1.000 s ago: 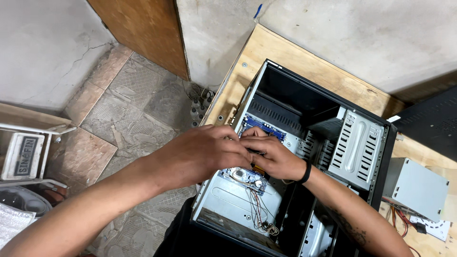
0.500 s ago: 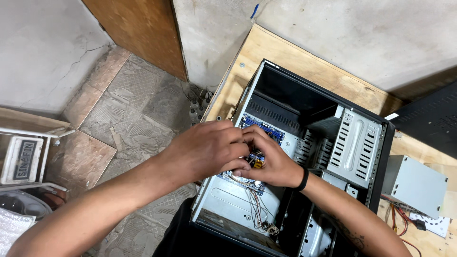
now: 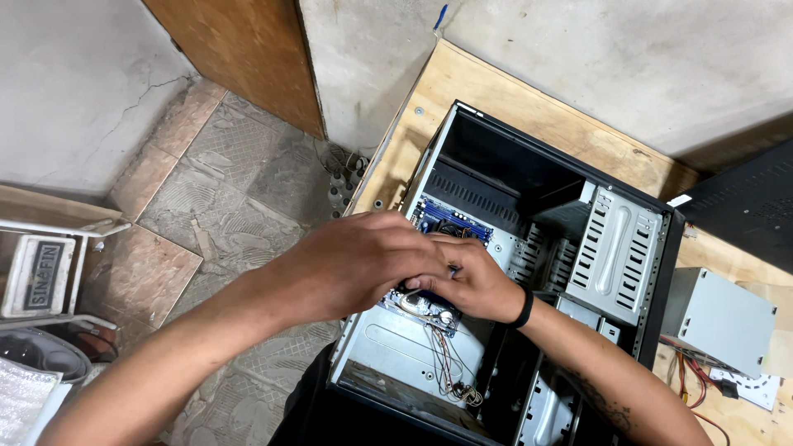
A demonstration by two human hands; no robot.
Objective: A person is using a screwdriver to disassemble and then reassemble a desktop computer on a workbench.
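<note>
An open black computer case (image 3: 462, 132) lies on its side on a plywood table (image 3: 504, 83). A blue motherboard (image 3: 450, 216) is mounted inside it. Both my hands are pressed together over the board's middle. My left hand (image 3: 355, 260) covers whatever lies beneath, fingers curled. My right hand (image 3: 475, 281), a black band on its wrist, is curled around something on the board that I cannot make out. Thin coloured wires (image 3: 446, 363) trail from below the hands to the case's front.
A grey metal drive cage (image 3: 619, 252) fills the case's right side. A loose grey power supply (image 3: 719, 318) with wires lies on the table to the right. A black panel (image 3: 752, 202) is at far right. Tiled floor (image 3: 239, 190) and a white box (image 3: 41, 272) are on the left.
Both hands have stayed on the motherboard, shifting slightly; the left hand now overlaps the right hand's fingers more. The case has not moved.
</note>
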